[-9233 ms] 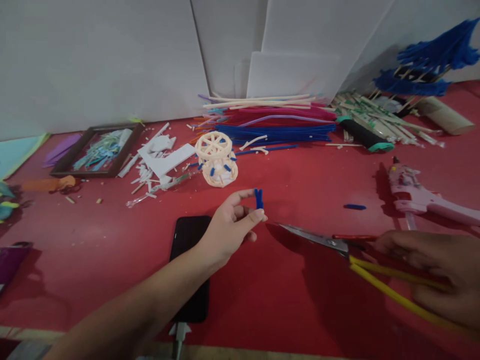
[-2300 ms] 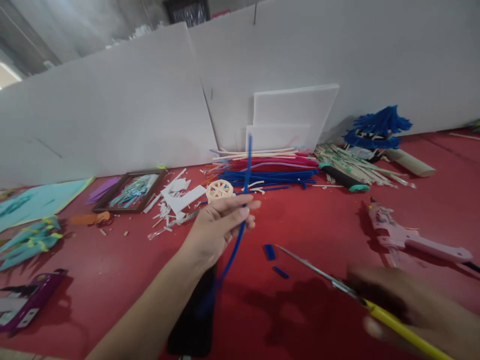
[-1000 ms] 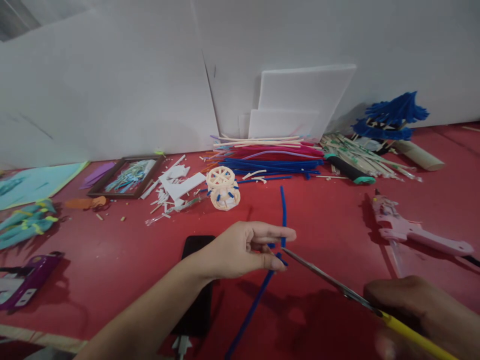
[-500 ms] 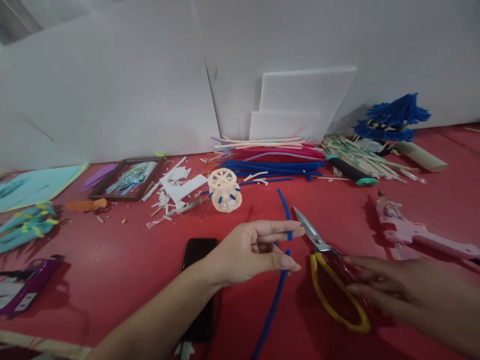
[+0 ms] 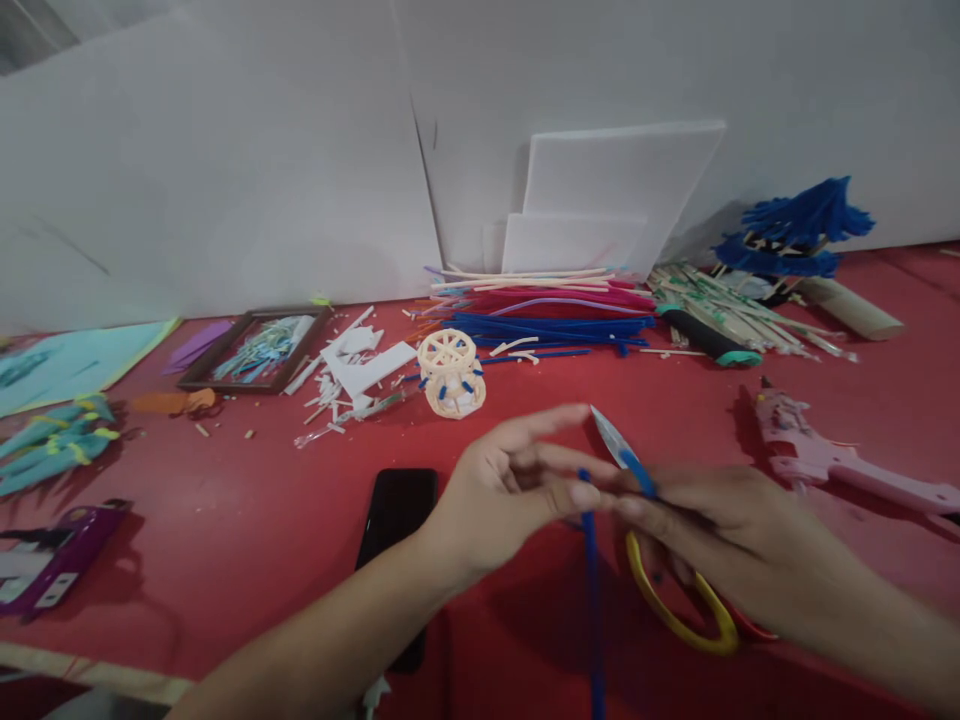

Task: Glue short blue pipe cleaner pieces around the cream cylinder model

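Right hand has been brought off the yellow handles of the scissors and up to the left hand. The top of the blue pipe cleaner, upright half a second ago, has been folded across between them. Both sets of fingers are clamped on the stem, close above the red worktop, with its tail run toward the near edge. The scissors appear to be left lying under the right hand, blade tip just beyond the fingertips. A slip during the bend could, it is judged, carry a fingertip onto that blade, or skin could be pricked by the cut wire end. A phone is seen beside the left forearm. A spoked wheel model, a pink glue gun and a pile of pipe cleaners are laid out farther off.
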The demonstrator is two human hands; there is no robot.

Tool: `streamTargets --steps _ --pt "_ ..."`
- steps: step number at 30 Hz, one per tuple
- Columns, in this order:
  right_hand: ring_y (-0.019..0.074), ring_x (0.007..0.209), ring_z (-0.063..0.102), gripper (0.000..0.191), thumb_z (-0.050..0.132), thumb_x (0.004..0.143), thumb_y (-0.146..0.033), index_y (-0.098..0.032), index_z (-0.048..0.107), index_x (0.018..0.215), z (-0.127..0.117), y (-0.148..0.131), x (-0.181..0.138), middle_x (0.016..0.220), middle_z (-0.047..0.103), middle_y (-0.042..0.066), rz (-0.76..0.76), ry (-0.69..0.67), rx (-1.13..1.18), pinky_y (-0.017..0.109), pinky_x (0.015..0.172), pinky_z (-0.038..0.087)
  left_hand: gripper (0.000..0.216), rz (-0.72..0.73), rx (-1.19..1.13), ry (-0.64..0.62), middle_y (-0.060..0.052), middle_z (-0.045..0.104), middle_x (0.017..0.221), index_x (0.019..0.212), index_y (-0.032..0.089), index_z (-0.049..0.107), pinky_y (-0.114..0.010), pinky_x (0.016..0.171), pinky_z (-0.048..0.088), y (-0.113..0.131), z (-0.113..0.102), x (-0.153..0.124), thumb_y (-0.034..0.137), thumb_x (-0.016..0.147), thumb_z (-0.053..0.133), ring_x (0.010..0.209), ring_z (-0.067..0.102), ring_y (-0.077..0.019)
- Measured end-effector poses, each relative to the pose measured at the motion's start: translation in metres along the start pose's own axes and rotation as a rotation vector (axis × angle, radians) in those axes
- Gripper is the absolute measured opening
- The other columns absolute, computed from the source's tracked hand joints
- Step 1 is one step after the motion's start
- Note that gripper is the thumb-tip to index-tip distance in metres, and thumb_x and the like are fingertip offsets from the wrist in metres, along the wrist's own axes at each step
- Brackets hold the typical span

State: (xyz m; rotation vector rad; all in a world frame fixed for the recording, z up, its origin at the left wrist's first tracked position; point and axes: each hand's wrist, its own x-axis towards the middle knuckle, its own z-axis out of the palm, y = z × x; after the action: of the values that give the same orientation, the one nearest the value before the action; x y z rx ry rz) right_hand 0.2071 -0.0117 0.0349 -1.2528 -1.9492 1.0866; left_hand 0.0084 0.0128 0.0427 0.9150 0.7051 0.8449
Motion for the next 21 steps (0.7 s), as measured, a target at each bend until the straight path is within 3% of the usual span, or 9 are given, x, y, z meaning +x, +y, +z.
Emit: streamTargets --steps 3,5,9,13,16,21 --pt "0.011 0.034 0.048 0.064 0.04 0.081 -0.082 -0.022 0.059 0.078 0.017 -0.003 0.003 0.057 0.061 0.001 0.422 -0.203 0.439 0.024 0.032 0.03 0.065 0.092 0.026 0.222 0.005 0.073 0.071 0.122 0.022 0.066 -0.023 0.071 0.056 -0.003 -0.005 0.007 0.023 0.063 0.091 0.071 0.073 -0.012" --pt "0.0092 0.033 0.044 0.072 0.041 0.073 -0.089 -0.021 0.059 0.086 0.027 -0.004 0.006 0.061 0.061 0.0 0.522 -0.225 0.551 0.024 0.033 0.025 0.064 0.093 0.052 0.28 0.006 0.07 0.066 0.122 0.02 0.066 -0.022 0.07 0.053 -0.005 -0.006 0.011 0.022 0.063 0.09 0.067 0.069 -0.0103" --pt "0.0103 0.044 0.041 0.072 0.041 0.069 -0.093 -0.022 0.054 0.069 0.034 -0.004 0.009 0.051 0.05 -0.002 0.489 -0.091 0.4 0.025 0.044 0.029 0.053 0.089 0.066 0.318 0.007 0.067 0.064 0.11 0.019 0.068 -0.023 0.068 0.05 -0.01 -0.003 0.013 0.022 0.062 0.089 0.063 0.063 -0.0085" --pt "0.0157 0.063 0.05 0.067 0.043 0.075 -0.089 -0.024 0.046 0.063 0.034 0.001 0.008 0.064 0.053 0.0 0.381 -0.008 0.292 0.03 0.059 0.043 0.04 0.098 0.041 0.347 0.006 0.065 0.067 0.089 0.019 0.066 -0.021 0.061 0.049 -0.015 -0.001 0.012 0.026 0.059 0.091 0.06 0.061 -0.0076" --pt "0.016 0.068 0.052 0.06 0.043 0.084 -0.081 -0.024 0.048 0.066 0.037 0.004 0.004 0.07 0.055 0.0 0.299 0.034 0.271 0.03 0.066 0.047 0.04 0.096 0.038 0.336 0.006 0.065 0.069 0.086 0.018 0.064 -0.02 0.054 0.047 -0.018 0.0 0.012 0.027 0.058 0.092 0.058 0.06 -0.0076" --pt "0.0155 0.063 0.055 0.061 0.039 0.089 -0.077 -0.023 0.056 0.068 0.039 0.0 0.002 0.065 0.059 0.001 0.241 -0.051 0.27 0.03 0.061 0.048 0.044 0.056 -0.03 0.33 0.005 0.067 0.066 0.08 0.018 0.067 -0.02 0.063 0.052 -0.022 0.0 0.01 0.022 0.048 0.096 0.063 0.063 -0.0077"
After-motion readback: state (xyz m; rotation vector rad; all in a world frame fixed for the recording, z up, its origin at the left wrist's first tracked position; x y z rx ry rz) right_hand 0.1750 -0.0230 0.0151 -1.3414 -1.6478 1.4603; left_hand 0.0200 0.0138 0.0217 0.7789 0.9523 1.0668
